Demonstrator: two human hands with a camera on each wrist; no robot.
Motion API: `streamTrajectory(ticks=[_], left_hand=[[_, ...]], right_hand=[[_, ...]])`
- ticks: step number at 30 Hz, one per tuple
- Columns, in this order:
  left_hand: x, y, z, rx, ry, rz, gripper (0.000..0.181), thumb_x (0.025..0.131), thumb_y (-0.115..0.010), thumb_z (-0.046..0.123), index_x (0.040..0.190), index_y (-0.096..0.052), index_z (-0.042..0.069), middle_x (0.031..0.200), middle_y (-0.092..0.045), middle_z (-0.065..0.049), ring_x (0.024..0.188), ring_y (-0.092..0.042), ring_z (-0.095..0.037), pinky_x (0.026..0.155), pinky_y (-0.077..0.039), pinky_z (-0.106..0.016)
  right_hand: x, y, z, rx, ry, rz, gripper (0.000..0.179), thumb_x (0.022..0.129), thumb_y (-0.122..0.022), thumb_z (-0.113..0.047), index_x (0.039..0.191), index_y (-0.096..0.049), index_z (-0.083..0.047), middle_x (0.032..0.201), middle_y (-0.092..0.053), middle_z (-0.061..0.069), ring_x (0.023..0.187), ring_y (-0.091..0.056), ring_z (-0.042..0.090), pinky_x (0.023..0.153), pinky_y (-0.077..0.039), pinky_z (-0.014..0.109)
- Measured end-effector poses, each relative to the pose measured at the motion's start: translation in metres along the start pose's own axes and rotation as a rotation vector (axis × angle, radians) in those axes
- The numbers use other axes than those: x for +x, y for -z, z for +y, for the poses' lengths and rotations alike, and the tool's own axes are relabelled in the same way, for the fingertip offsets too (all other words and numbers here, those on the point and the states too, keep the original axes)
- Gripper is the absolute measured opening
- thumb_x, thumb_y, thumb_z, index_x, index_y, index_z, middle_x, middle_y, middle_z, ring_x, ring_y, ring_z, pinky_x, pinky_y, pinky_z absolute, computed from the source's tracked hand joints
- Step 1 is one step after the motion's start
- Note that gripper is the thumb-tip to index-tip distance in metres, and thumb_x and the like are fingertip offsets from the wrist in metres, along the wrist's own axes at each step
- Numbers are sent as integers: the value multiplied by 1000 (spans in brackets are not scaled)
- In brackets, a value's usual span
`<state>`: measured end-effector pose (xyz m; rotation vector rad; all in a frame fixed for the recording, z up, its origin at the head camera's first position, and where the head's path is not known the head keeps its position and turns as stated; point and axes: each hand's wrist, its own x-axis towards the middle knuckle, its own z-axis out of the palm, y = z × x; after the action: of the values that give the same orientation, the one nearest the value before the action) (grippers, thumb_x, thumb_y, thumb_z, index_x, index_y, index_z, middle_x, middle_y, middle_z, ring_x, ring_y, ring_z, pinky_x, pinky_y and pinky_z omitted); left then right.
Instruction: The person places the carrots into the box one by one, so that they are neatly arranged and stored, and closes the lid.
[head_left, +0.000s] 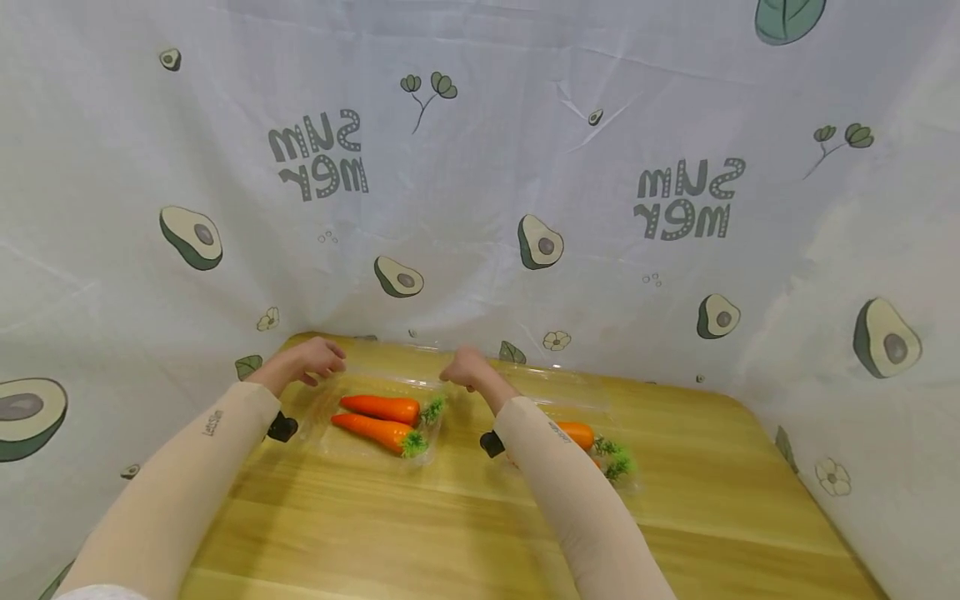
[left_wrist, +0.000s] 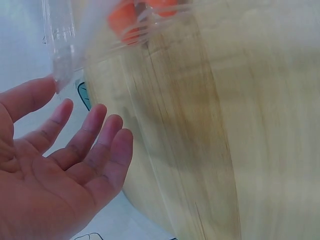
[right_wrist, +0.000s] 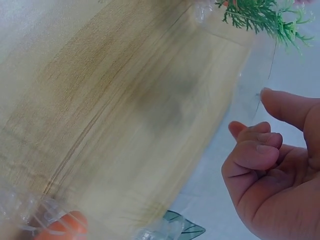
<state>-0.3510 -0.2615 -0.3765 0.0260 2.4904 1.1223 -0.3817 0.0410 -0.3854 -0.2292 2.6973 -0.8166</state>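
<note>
Two orange carrots (head_left: 381, 407) with green tops lie side by side in a clear plastic box (head_left: 375, 460), whose transparent lid (head_left: 390, 363) stands raised at the back. My left hand (head_left: 318, 358) is at the lid's left end. In the left wrist view its thumb touches the clear lid corner (left_wrist: 62, 65), the other fingers loosely bent. My right hand (head_left: 468, 368) is at the lid's right end. In the right wrist view its thumb tip meets the thin lid edge, and the other fingers are curled with nothing visible inside them. The green tops (right_wrist: 265, 17) are near it.
Another clear box with carrots (head_left: 577, 433) stands to the right, partly behind my right forearm. Its clear lid (head_left: 562, 387) lies back toward the curtain. A white curtain (head_left: 465, 167) with avocado prints borders the back of the wooden table (head_left: 405, 525).
</note>
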Motion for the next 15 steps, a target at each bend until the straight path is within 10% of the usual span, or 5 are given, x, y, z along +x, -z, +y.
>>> streamTrajectory(ticks=[15], left_hand=[[1, 2, -1, -52, -43, 53, 44, 102, -54, 14, 140, -43, -6, 139, -49, -27, 117, -54, -39, 87, -51, -46]], right_hand=[[-6, 5, -4, -54, 39, 69, 54, 94, -67, -14, 52, -35, -16, 48, -25, -5, 42, -32, 12, 45, -33, 26]])
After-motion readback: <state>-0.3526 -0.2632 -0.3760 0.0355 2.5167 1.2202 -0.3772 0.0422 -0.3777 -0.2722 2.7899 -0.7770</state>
